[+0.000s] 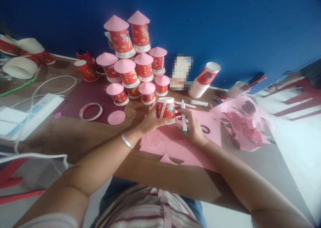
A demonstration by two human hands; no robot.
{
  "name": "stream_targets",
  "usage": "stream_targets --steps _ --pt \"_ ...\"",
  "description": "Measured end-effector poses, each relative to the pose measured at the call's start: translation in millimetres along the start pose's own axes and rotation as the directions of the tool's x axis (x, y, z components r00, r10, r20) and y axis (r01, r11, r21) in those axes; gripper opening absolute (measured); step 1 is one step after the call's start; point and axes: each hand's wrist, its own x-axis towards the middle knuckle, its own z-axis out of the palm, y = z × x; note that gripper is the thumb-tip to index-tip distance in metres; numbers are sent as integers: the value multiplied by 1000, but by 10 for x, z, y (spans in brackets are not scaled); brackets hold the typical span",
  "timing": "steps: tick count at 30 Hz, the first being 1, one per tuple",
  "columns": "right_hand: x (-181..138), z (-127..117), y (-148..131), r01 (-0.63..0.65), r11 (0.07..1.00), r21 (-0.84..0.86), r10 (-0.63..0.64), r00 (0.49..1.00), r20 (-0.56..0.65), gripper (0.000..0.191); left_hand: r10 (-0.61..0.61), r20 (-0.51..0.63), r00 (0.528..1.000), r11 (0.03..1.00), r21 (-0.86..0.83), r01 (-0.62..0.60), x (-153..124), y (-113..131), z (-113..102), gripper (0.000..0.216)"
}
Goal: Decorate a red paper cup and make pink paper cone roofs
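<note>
My left hand [148, 121], with a silver bangle on the wrist, is closed round a red printed paper cup [166, 108]. The cup is held with its narrower end up, above pink paper sheets [187, 151]. Just to its right, my right hand [195, 130] grips a white pen [184, 116] with a teal lower end. That pen stands almost upright beside the cup; whether it touches the cup I cannot tell. Behind the hands lie another thin pen [185, 104] and a white capped tube [199, 103].
Several red cups with pink cone roofs [124, 69] are stacked at the back. Left of them lie a tape roll [90, 111], a pink paper disc [116, 117] and a white power strip [40, 114]. A cup stack [204, 79], pen holder [237, 89] and cut paper scraps [247, 127] are rightward.
</note>
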Motion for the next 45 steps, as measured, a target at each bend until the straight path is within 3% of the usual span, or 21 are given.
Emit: stream_targets --steps 8,11,15,22,28,30,37,45 --pt "63 -26 -54 -127 984 126 135 989 -53 43 51 56 997 998 34 -53 -15 -36 -40 54" --pt "69 -23 -59 -120 979 162 133 989 -66 45 105 -12 994 990 94 -104 -3 -39 19 56" --pt "77 -19 -86 -108 964 242 130 988 -79 48 222 -91 971 945 266 -192 -6 -99 42 75" --pt "54 -8 -61 -164 950 265 201 973 -117 52 361 -64 930 691 689 -221 -32 -207 -33 90" --pt "50 -11 2 -155 952 264 203 965 -167 57 413 41 910 471 845 -252 -63 -204 6 96" --pt "56 -19 14 -162 945 283 219 958 -184 58 390 63 919 490 830 -265 -67 -207 16 97" --pt "77 -86 -15 -210 873 440 306 939 -159 53 248 81 965 740 627 -243 -76 -233 -3 100" --pt "114 -107 -41 -234 846 480 363 911 -197 50 293 142 945 785 529 -323 -57 -274 -57 102"
